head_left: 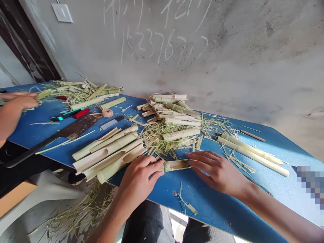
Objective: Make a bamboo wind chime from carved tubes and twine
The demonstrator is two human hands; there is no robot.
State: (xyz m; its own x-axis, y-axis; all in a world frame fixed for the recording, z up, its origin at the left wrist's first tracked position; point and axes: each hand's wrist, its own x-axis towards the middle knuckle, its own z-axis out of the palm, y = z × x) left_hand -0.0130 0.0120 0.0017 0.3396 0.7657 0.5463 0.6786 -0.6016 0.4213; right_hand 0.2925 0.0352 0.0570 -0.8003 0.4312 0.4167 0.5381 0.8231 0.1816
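A short split bamboo piece (174, 165) lies hollow side up at the blue table's front edge. My left hand (141, 177) pinches its left end between thumb and fingers. At the opposite end, my right hand (214, 170) has its fairly straight fingers around the tip, and the grip is partly hidden. Beside my left hand lie several longer split bamboo lengths (111, 152), some with hollow sides up. Just beyond the held piece, a bamboo section (181, 134) rests on a heap of thin shavings (162, 143). Small scraps (188, 204) lie in front.
A large dark-bladed knife (81, 126), a twine roll (107, 113), a small blade (111, 123) and a red-handled tool (81, 113) lie left. Another person's hand (24, 100) is at the far left. Bamboo lengths (253, 153) and a thin stick (253, 135) lie right. A concrete wall (240, 74) stands behind.
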